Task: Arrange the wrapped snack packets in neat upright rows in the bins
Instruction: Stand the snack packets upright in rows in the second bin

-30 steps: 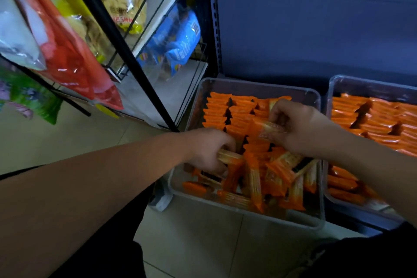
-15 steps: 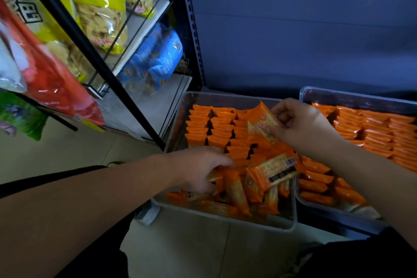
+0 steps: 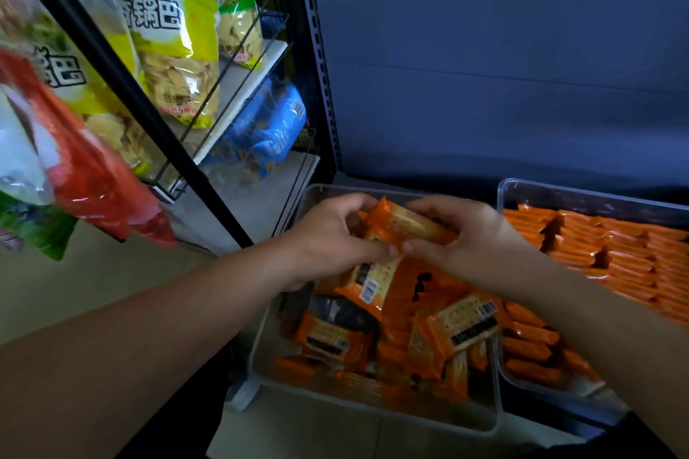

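Change since earlier frame: both hands have risen from the loose pile and met over the back of the near bin; the left hand, then low in the pile, now shares the bundle.
Held item: small bundle of orange foil-wrapped snack packets, long axis running left-right, slightly tilted, above the bin's back rows.
Left hand: closed on the bundle's left end, fingers curled.
Right hand: closed on the right end; neither hand is clearly nearer.
Next move (judgement): turn the bundle on edge and lower it straight down into the rows.
Near clear plastic bin: loose packets lie jumbled and flat in front.
Right clear plastic bin: packets mostly in upright rows.
Surroundings: wire rack of yellow chip bags at left.
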{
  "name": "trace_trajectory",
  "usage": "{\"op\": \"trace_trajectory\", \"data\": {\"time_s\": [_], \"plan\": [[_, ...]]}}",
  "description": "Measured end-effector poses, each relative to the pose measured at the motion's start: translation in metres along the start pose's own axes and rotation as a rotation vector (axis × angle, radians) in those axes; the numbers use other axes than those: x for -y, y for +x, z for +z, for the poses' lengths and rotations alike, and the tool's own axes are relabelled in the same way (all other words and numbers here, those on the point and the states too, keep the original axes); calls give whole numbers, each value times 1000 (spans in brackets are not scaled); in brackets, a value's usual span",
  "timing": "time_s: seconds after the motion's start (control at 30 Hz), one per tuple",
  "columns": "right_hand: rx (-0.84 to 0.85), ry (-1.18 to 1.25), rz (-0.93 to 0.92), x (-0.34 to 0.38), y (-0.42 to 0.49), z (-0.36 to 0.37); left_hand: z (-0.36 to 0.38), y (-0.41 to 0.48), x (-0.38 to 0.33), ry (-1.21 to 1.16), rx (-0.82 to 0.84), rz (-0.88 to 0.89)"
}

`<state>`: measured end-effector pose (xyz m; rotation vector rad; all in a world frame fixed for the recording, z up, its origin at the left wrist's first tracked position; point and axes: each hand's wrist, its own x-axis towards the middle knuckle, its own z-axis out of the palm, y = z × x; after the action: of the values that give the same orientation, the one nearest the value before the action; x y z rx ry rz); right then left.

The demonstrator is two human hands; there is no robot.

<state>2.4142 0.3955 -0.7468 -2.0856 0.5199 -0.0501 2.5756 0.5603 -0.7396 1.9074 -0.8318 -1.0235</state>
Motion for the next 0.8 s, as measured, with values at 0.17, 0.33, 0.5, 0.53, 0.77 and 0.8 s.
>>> {"op": "trace_trajectory", "data": {"time_s": [0.17, 0.33, 0.5, 0.53, 0.77, 0.8], "plan": [[-213, -89, 134, -14, 14, -6, -4, 8, 0, 77, -42, -66], [-166, -372, 240, -23, 34, -14, -10, 3, 11, -132, -121, -131], [-204, -652, 248, -26, 43, -16, -10, 3, 8, -258, -165, -148], [-243, -626, 200, -23, 42, -13, -9, 2, 5, -278, -163, -149], [118, 410, 284, 30, 15, -1, -2, -11, -12, -377, -158, -85], [108, 451, 280, 30, 13, -3, 0, -12, -13, -336, -168, -64]]}}
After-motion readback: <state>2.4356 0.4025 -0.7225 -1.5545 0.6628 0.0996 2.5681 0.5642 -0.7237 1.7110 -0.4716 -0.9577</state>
